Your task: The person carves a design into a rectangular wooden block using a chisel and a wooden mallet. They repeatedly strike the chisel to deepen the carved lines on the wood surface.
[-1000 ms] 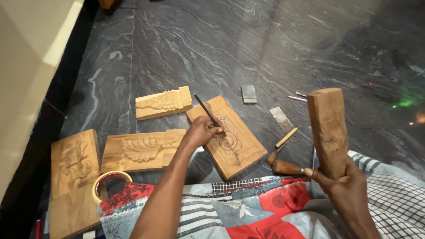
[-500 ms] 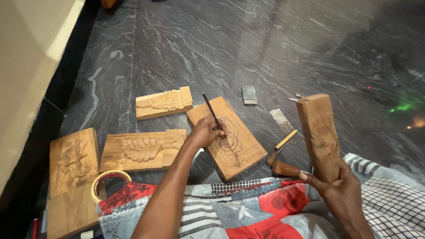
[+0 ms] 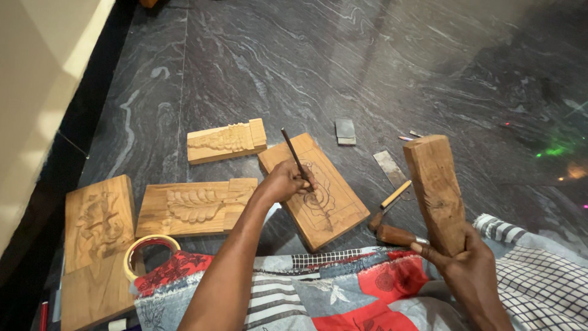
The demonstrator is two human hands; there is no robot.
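On the floor, a chisel point(image 3: 296, 158) is gripped in the left hand point(image 3: 283, 181) against the panel point(image 3: 313, 190); a mallet point(image 3: 437, 193) is clutched, raised, in the right hand point(image 3: 468, 273). Carving seems underway; a squarely aimed strike is needed.

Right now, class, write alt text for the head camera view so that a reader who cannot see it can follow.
A person seated on a dark marble floor holds a thin dark chisel in the left hand against a rectangular wooden panel with a drawn flower outline, while the right hand raises a chunky wooden mallet block. Three carved wooden panels lie to the left.
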